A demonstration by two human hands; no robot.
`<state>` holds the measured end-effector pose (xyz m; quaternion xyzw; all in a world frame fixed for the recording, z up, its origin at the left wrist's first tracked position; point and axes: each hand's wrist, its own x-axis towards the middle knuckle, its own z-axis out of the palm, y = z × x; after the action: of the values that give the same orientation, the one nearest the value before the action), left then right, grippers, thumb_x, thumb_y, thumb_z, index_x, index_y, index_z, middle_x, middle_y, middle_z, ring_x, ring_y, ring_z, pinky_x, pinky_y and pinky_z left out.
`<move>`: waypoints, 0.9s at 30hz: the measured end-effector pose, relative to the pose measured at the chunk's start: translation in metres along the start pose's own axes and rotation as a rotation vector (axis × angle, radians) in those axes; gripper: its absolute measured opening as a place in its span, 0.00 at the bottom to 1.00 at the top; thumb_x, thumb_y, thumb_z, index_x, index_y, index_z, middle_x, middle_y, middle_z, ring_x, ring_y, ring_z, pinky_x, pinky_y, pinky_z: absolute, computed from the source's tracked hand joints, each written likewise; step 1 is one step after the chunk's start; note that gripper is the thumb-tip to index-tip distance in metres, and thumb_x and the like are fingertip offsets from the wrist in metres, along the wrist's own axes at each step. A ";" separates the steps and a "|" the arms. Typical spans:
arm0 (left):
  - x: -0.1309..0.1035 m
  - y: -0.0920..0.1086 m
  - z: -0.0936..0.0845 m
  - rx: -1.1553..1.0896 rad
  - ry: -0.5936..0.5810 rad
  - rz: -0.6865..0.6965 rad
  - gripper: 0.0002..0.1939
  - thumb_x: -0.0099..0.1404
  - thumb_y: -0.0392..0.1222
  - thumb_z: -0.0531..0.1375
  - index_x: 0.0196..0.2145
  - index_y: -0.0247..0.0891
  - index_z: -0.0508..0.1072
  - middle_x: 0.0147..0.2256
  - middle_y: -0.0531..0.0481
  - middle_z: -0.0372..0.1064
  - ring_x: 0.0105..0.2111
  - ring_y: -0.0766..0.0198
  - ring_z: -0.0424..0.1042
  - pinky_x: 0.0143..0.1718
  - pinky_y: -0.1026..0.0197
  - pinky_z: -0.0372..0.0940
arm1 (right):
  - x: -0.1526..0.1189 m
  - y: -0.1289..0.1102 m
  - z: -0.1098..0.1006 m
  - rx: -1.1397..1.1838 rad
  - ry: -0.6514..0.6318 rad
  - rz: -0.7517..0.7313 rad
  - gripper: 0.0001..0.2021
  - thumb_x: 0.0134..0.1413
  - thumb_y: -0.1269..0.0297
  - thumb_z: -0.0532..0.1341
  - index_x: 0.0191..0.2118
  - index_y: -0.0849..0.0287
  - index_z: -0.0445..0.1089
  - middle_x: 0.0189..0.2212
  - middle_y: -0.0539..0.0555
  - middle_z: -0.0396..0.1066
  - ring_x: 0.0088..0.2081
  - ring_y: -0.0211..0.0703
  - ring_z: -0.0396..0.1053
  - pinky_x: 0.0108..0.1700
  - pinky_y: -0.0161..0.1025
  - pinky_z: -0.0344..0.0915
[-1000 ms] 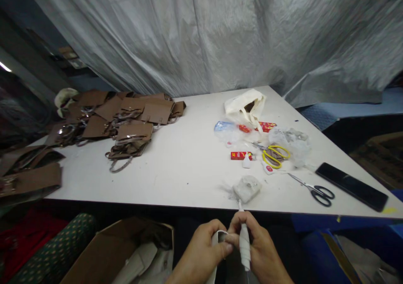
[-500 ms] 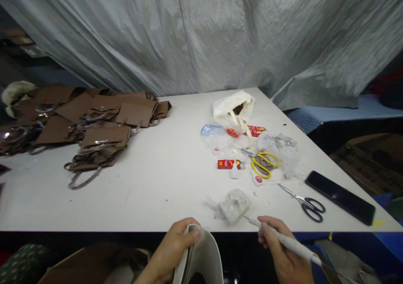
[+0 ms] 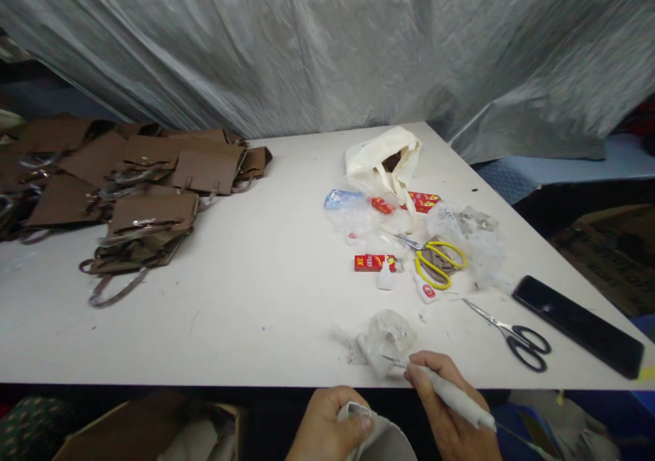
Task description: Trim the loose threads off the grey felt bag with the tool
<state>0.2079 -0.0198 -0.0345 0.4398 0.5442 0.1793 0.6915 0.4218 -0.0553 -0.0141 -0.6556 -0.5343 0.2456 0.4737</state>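
At the table's front edge, my left hand [image 3: 332, 423] pinches the folded rim of a pale grey, leather-like piece [image 3: 383, 440], thumb on top; its lower part is cut off by the picture. My right hand [image 3: 450, 406] is closed pen-fashion around what looks like a soldering iron [image 3: 455, 396], with a thick white handle and a cord trailing behind. Its thin metal tip points left and reaches a crumpled, greyish wad [image 3: 383, 341] on the table. Whether the tip presses into the wad or only passes over it I cannot tell.
Brown handbags [image 3: 209, 168] are heaped at the left. To the right lie yellow-handled scissors [image 3: 440, 263], black-handled scissors [image 3: 527, 345], a black phone [image 3: 578, 324], a red box [image 3: 373, 263] and small white bottles [image 3: 385, 277]. A cream cloth bag [image 3: 381, 157] sits behind them.
The soldering iron's tip has moved left, from the wad's lower right edge to over its front. My left hand and the pale piece have shifted right and lower, and the view has tilted slightly.
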 end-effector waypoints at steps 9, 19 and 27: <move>0.002 0.025 -0.007 0.037 0.006 -0.035 0.14 0.50 0.48 0.69 0.27 0.35 0.75 0.23 0.55 0.65 0.28 0.64 0.59 0.33 0.61 0.55 | 0.014 -0.004 0.003 -0.113 -0.034 -0.206 0.08 0.71 0.59 0.59 0.41 0.53 0.73 0.32 0.49 0.77 0.32 0.40 0.78 0.37 0.31 0.72; 0.003 0.036 -0.002 0.082 0.046 -0.086 0.08 0.47 0.41 0.66 0.27 0.34 0.78 0.22 0.55 0.66 0.27 0.64 0.61 0.30 0.62 0.54 | 0.006 0.003 -0.005 -0.050 -0.046 0.017 0.09 0.69 0.55 0.61 0.41 0.54 0.73 0.33 0.52 0.77 0.34 0.45 0.76 0.39 0.35 0.71; -0.004 0.042 0.008 0.166 0.017 -0.107 0.06 0.49 0.40 0.64 0.24 0.35 0.75 0.20 0.56 0.63 0.25 0.64 0.60 0.28 0.62 0.53 | -0.003 0.002 0.002 0.319 -0.308 0.336 0.19 0.70 0.48 0.56 0.33 0.56 0.70 0.24 0.48 0.68 0.28 0.41 0.68 0.32 0.34 0.65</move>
<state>0.2231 -0.0032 0.0019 0.4642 0.5859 0.1002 0.6567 0.4199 -0.0573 -0.0178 -0.6071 -0.4383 0.4985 0.4368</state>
